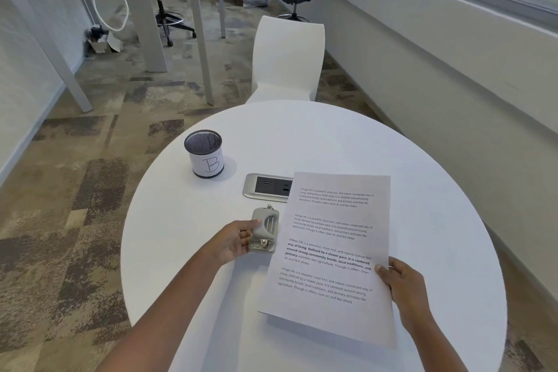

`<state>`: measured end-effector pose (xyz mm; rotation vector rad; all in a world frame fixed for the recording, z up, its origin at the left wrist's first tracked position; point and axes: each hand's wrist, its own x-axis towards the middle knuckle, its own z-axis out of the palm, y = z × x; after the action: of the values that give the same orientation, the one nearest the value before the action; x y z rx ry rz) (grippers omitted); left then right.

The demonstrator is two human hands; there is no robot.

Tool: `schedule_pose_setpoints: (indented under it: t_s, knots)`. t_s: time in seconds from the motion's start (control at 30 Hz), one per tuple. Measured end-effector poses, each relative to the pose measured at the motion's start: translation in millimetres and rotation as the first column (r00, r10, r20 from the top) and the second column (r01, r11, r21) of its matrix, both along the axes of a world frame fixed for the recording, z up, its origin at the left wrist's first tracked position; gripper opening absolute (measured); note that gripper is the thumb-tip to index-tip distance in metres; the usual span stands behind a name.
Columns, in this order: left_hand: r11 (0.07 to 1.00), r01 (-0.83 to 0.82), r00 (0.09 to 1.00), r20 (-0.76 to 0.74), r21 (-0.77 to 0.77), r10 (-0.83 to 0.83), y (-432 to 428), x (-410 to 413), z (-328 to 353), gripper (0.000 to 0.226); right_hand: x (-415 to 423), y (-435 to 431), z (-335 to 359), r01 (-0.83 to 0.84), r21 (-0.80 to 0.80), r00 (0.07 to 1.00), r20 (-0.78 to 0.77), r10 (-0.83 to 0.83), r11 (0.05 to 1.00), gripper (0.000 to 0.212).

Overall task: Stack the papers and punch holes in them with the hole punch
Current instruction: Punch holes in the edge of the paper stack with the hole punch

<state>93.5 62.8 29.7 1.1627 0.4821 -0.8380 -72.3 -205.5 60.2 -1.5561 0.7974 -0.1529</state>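
A stack of printed white papers [332, 251] is held a little above the round white table [437, 220], tilted, with its near edge lifted. My right hand [401, 284] pinches the stack at its right edge, thumb on top. The grey metal hole punch [265, 231] sits on the table just left of the papers' left edge. My left hand [237, 240] grips the punch from its left side, thumb on its top. How many sheets the stack holds cannot be made out.
A black mesh pen cup [205, 154] with a white label stands at the table's back left. A silver power socket panel [265, 186] is set into the tabletop, partly under the papers. A white chair [287, 60] stands behind the table.
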Motion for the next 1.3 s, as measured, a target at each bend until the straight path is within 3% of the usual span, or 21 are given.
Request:
schedule_pose_setpoints:
  t_s: [0.5, 1.3]
  knots:
    - [1.000, 0.026, 0.999, 0.039, -0.011, -0.026, -5.1, 1.8, 0.1, 0.008, -3.5, -9.5, 3.9, 0.049, 0.002, 0.999, 0.017, -0.049, 0.999, 0.018]
    - [0.995, 0.095, 0.994, 0.048, 0.012, -0.096, -9.2, -0.2, -2.4, 0.007, 4.8, 9.1, 1.3, -0.069, 0.007, 0.998, -0.002, 0.069, 0.998, 0.020]
